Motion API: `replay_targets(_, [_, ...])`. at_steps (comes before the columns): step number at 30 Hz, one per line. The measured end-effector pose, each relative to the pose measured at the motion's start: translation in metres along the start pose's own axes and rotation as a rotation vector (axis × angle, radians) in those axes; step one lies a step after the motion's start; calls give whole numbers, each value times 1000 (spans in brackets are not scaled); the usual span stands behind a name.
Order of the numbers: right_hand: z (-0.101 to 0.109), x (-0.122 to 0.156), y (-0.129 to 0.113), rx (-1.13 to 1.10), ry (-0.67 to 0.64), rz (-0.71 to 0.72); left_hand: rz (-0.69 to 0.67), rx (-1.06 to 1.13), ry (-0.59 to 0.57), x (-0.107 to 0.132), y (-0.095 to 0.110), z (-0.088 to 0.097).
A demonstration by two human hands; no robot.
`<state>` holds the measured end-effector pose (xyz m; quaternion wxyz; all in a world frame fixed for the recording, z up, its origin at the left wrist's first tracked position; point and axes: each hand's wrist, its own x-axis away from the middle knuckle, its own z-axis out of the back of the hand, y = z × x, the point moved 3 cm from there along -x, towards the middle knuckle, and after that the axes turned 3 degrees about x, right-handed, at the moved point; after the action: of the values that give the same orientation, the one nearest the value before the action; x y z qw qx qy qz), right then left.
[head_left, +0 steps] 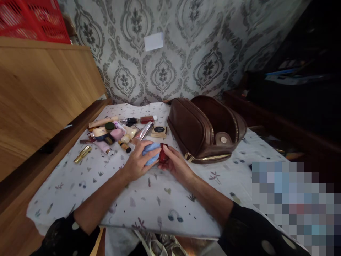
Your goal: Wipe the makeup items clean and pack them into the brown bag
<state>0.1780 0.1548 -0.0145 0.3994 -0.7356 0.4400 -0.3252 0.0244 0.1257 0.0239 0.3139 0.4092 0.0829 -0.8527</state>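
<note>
while i watch remotely, left hand (137, 161): clasps blue cloth (150, 153) against red container (164, 155);
right hand (178, 164): grips that container, seemingly for steadiness

Extends both forearms (102, 199) forward, angled inward; curls left hand (137, 161) and pinches with right hand (179, 165), close beside each other.
</note>
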Motion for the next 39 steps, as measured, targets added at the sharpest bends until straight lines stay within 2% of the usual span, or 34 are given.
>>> replay_targets(4, [1, -1, -1, -78, 1, -14, -88, -95, 11, -3, 8, 0])
replay_targets(8, [3, -3, -1, -162, 2, -41, -142, -80, 2, -5, 12, -2])
replay_targets(13, [5, -3, 0, -220, -9, -52, -25, -38, 74, -4, 5, 0])
replay_targets(18, [0, 2, -3, -246, -109, -45, 112, 30, 141, -1, -3, 0])
replay_targets(21, [-1, 3, -3, -240, -130, -60, 111, 8, 187, -1, -1, 1])
replay_targets(26, [-1, 0, 3, -223, -147, -146, -72, -64, 143, -2, 10, -3])
replay_targets(29, [-2, 1, 4, -231, -170, -187, -103, -86, 133, -3, 12, -3])
replay_targets(34, [-2, 3, 1, -323, -211, -235, -85, -100, 109, -2, 9, -1])
replay_targets(39, [0, 5, -4, -385, -267, -262, 48, 64, 95, 1, 3, -3])
